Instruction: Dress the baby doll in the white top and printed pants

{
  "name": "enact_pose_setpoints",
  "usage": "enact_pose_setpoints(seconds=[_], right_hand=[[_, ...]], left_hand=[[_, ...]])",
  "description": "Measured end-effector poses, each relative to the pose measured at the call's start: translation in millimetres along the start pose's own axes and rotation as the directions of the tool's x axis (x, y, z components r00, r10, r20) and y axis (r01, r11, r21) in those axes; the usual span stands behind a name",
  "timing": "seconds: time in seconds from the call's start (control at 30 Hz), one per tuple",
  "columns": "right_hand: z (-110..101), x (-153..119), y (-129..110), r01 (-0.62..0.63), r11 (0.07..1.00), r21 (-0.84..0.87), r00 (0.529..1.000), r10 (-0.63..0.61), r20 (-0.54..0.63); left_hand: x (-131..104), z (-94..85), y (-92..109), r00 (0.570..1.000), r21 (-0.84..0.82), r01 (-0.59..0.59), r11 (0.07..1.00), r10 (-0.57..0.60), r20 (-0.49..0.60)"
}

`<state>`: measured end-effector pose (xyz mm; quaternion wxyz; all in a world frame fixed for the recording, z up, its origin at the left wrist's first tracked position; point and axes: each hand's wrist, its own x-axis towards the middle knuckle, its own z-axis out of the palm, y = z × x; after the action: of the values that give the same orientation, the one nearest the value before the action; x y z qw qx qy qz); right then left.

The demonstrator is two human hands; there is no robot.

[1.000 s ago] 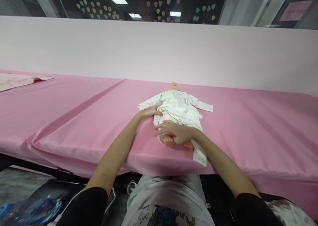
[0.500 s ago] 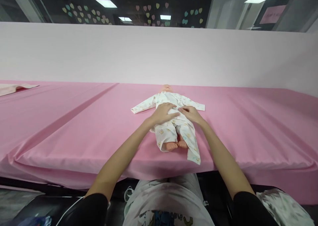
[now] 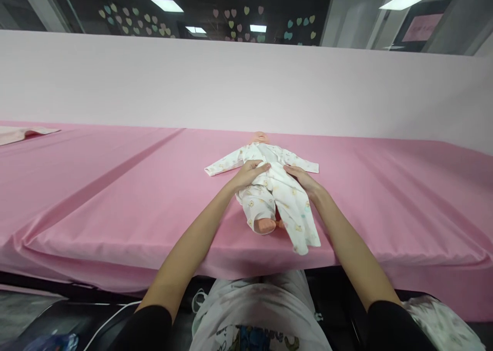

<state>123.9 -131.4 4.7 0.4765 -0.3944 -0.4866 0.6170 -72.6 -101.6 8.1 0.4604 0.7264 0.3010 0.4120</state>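
A baby doll (image 3: 260, 136) lies on its back with its head toward the wall, dressed in a white printed baby outfit (image 3: 265, 150) with both sleeves spread out. My left hand (image 3: 248, 174) is closed on the cloth at the doll's waist, thumb on top. At the other side of the waist, my right hand (image 3: 302, 178) holds the cloth, its fingers partly hidden beneath. One bare foot (image 3: 265, 225) shows at the left leg opening. The right trouser leg (image 3: 298, 212) lies long and flat past the feet, covering most of the other foot.
Pink cloth (image 3: 127, 202) covers the table, whose front edge is just before my lap. A white wall (image 3: 231, 84) rises behind it. A folded pale cloth (image 3: 23, 134) lies at the far left. Crumpled white fabric (image 3: 442, 322) sits low on the right.
Both hands have taken hold of the outfit's waist and shifted it slightly. The right trouser leg has swung rightward and now hides more of the doll's foot.
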Motion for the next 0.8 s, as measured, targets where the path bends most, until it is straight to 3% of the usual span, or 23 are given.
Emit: enact_pose_setpoints(seconds=[0.1, 0.23, 0.37, 0.47, 0.53, 0.7, 0.8], right_hand=[[7.5, 3.9, 9.1, 0.002, 1.000, -0.031, 1.000, -0.002, -0.016], [7.0, 6.3, 18.9, 0.030, 0.996, -0.088, 0.989, -0.017, 0.145], [1.2, 3.2, 19.6, 0.052, 0.968, -0.244, 0.965, 0.014, 0.262], [1.7, 1.7, 16.5, 0.105, 0.931, -0.351, 0.974, -0.025, 0.226], [4.5, 2.0, 14.2, 0.138, 0.923, -0.360, 0.982, -0.080, 0.172], [11.4, 4.2, 14.1, 0.226, 0.895, -0.383, 0.974, -0.210, 0.085], [13.0, 4.2, 17.3, 0.237, 0.892, -0.385, 0.971, -0.212, 0.108]], left_hand=[[1.3, -0.4, 3.7, 0.995, -0.053, -0.045, 0.998, 0.040, -0.088], [-1.1, 3.8, 13.2, 0.992, -0.079, -0.081, 0.994, 0.072, -0.103], [-5.3, 5.3, 21.8, 0.999, -0.138, -0.029, 0.990, 0.031, 0.008], [-8.6, 1.9, 25.9, 0.990, -0.148, 0.049, 0.988, -0.028, 0.141], [-10.2, -1.5, 27.4, 0.984, -0.107, 0.054, 0.993, -0.035, 0.174], [-10.1, -7.4, 25.7, 0.978, 0.145, -0.082, 0.986, 0.052, 0.202], [-8.9, -9.7, 22.6, 0.956, 0.074, -0.159, 0.984, 0.135, 0.259]])
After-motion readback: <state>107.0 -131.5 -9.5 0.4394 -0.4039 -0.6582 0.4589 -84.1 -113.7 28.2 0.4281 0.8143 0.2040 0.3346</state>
